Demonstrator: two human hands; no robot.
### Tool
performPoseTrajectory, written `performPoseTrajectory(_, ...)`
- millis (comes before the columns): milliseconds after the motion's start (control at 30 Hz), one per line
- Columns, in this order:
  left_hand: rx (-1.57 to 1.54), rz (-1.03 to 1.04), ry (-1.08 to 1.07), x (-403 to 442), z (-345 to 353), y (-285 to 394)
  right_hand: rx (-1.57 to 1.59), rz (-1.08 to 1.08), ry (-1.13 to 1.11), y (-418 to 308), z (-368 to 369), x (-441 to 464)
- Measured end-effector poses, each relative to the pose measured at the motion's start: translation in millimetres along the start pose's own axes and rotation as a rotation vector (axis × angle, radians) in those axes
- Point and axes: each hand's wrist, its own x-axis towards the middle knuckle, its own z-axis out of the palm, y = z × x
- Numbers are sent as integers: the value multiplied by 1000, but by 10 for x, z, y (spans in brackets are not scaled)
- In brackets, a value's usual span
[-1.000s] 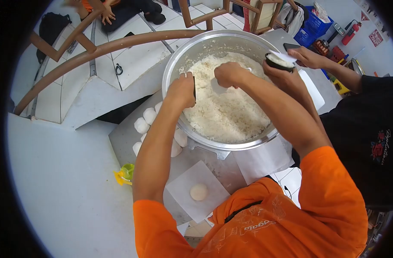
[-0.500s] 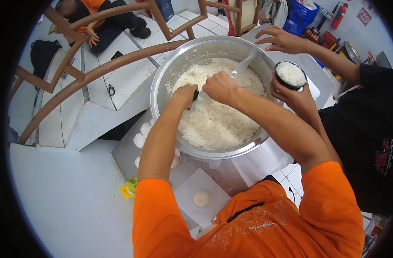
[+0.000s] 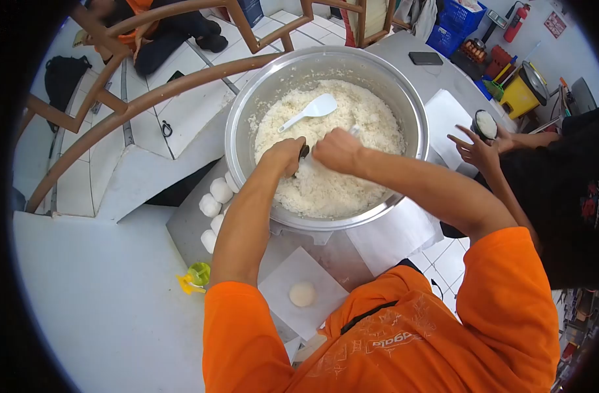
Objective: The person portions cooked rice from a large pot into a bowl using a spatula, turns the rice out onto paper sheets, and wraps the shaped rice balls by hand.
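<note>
Inside a large metal pot (image 3: 414,118) lies a wide bed of white rice (image 3: 371,111). My left hand (image 3: 284,157) is closed around a small dark bowl (image 3: 304,150), mostly hidden by its fingers, over the rice. Just to its right my right hand (image 3: 337,150) is closed on a pale rice paddle, whose handle end (image 3: 354,130) shows above the fist. A second white paddle (image 3: 320,105) rests on the rice further back. Nearer my body, a round white rice piece (image 3: 302,294) sits on a paper sheet (image 3: 293,267).
A co-worker's hands (image 3: 483,154) are at the right, one with a dark bowl of rice (image 3: 487,124). White wrapped balls (image 3: 210,205) line the pot's left side. A phone (image 3: 425,58) lies behind, a bottle with yellow top (image 3: 193,278) at left, a brown railing (image 3: 181,69) beyond.
The co-worker's hands and rice-filled bowl have moved right, away from the pot. The second paddle now lies on the rice. My hands have come together over the rice.
</note>
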Motion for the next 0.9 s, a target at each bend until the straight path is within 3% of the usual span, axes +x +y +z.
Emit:
performPoseTrajectory(67, -39, 16, -76, 4, 19, 25, -17, 97, -40, 137, -45, -99)
performPoseTrajectory(167, -110, -46, -130, -63, 88, 105, -5, 246, -331, 194, 6, -190)
performPoseTrajectory(333, -314, -139, -72, -156, 155, 291, 251, 330, -195, -172, 247, 34)
performPoseTrajectory(433, -435, 148, -134, 122, 311, 221, 318, 250, -225, -314, -16, 39)
performPoseTrajectory(467, -451, 233, -45, 120, 354, 229, 332, 218, -281, -313, -120, 9)
performPoseTrajectory(567, -369, 121, 113, 425, 535, -20, 302, 213, 38, -368, 51, -126)
performPoseTrajectory(633, -536, 3, 288, 270, 343, -5, 78, 201, 117, -425, -15, -285)
performPoseTrajectory(733, -658, -89, 462, -736, -242, 420, -159, 184, 290, -269, -333, -705)
performPoseTrajectory(900, -1156, 205, 756, -1453, -222, 606, 214, 281, 488, 309, -668, -1165)
